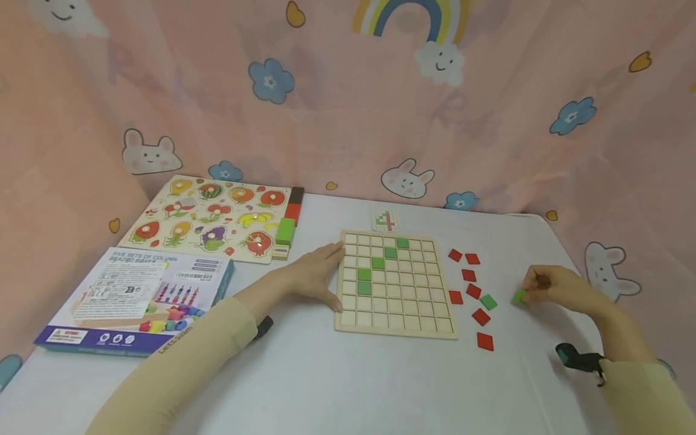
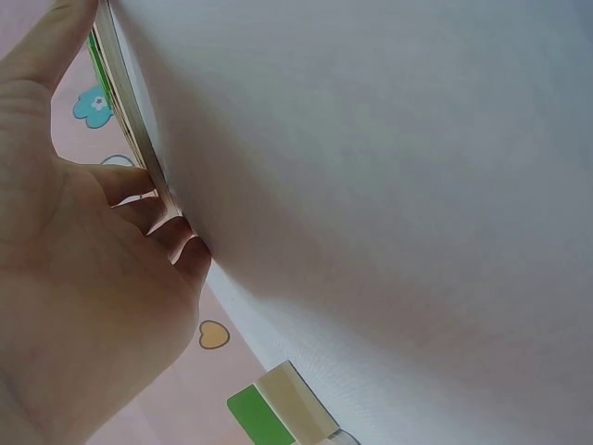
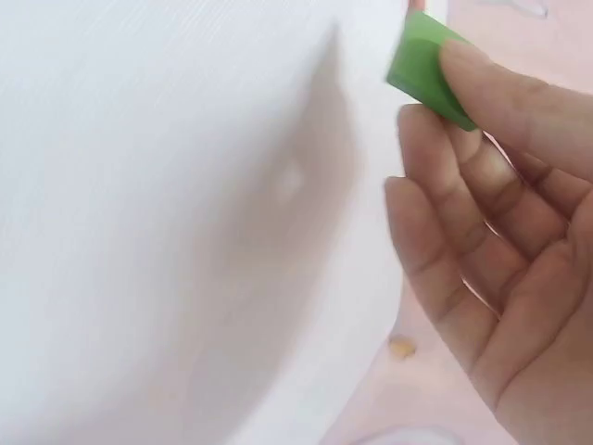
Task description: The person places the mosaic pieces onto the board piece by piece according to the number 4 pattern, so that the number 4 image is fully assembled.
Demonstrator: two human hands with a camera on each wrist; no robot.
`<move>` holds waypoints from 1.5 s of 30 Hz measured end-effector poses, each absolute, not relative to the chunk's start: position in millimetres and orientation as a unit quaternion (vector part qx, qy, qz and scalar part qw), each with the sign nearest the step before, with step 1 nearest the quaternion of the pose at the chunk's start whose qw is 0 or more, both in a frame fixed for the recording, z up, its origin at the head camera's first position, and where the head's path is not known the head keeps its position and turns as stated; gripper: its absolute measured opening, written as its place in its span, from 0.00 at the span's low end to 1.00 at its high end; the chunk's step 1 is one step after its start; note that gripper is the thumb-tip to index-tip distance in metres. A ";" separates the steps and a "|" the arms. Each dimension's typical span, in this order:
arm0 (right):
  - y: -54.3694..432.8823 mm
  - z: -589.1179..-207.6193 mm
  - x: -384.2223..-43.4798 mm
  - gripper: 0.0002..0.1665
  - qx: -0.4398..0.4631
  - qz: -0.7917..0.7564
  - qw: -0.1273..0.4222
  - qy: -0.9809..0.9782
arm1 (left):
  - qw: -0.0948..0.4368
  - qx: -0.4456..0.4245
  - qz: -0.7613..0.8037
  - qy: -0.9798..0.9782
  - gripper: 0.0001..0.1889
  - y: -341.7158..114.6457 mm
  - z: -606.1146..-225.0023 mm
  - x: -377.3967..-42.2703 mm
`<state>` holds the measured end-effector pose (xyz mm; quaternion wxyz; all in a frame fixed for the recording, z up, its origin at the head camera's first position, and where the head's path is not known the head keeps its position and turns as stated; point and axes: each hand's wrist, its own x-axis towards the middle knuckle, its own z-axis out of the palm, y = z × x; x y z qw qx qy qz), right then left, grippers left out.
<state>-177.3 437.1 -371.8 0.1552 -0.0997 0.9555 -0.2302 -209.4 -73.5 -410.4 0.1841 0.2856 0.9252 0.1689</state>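
Note:
My right hand (image 1: 562, 290) pinches a green square tile (image 3: 419, 67) between thumb and fingers, held to the right of the loose tiles. My left hand (image 1: 312, 275) rests against the left edge of a wooden grid board (image 1: 397, 333), thumb and fingers spread along the rim. Several green tiles (image 1: 377, 263) sit in the board's cells, stepping from upper right down to the left. Between the board and my right hand lie several loose red tiles (image 1: 481, 316) and one green tile (image 1: 488, 302). Behind the board is a small pattern card (image 1: 385, 221) with green and red squares.
A fruit puzzle board (image 1: 206, 211) lies at the back left, with a row of coloured blocks (image 1: 285, 231) along its right edge. In front of it is a flat beaded-toy box (image 1: 147, 302). A white cloth covers the table (image 1: 380, 386); a printed curtain (image 1: 337, 139) hangs behind.

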 end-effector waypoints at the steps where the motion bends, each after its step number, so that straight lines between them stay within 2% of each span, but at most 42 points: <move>1: 432.8 -370.1 -179.7 0.11 -0.097 -0.236 0.151 0.955 | 0.185 0.285 0.168 0.925 0.68 -73.5 -410.3 -209.4; 12: 367.7 -372.4 -201.3 0.13 -0.085 -0.264 0.089 0.957 | 0.187 0.291 0.169 0.923 0.68 -73.4 -409.9 -208.2; 21: 305.6 -376.0 -208.7 0.10 -0.126 -0.294 0.077 0.944 | 0.183 0.297 0.165 0.922 0.68 -72.9 -409.9 -207.9; 31: 243.6 -376.5 -208.3 0.08 -0.187 -0.325 0.110 0.921 | 0.182 0.294 0.169 0.923 0.68 -74.7 -411.0 -208.5; 39: 210.8 -383.1 -206.5 0.08 -0.246 -0.332 0.138 0.900 | 0.179 0.295 0.171 0.923 0.68 -75.1 -409.2 -208.1; 45: 193.9 -387.7 -204.9 0.08 -0.249 -0.318 0.144 0.903 | 0.178 0.291 0.172 0.924 0.68 -74.4 -409.5 -208.1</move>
